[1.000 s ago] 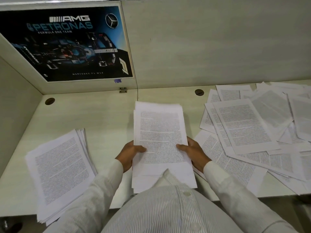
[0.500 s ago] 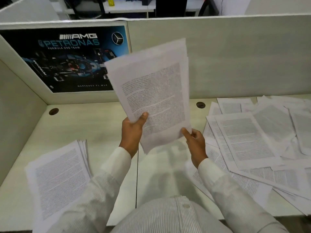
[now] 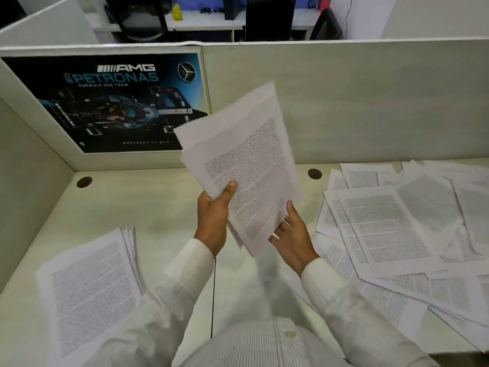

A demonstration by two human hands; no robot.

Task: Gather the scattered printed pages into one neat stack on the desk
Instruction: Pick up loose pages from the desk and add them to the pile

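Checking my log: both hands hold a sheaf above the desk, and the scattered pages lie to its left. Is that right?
Not quite. The head view shows the scattered pages to the right of the sheaf; at the left lies a gathered stack. The left hand and right hand do hold the sheaf above the desk.

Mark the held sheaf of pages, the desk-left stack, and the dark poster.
Held sheaf of white printed pages [image 3: 248, 165]: head view, top sheet's text block.
Stack of white printed pages [image 3: 90, 292]: head view, top page centre.
Dark racing poster [image 3: 113, 102]: head view, car image.
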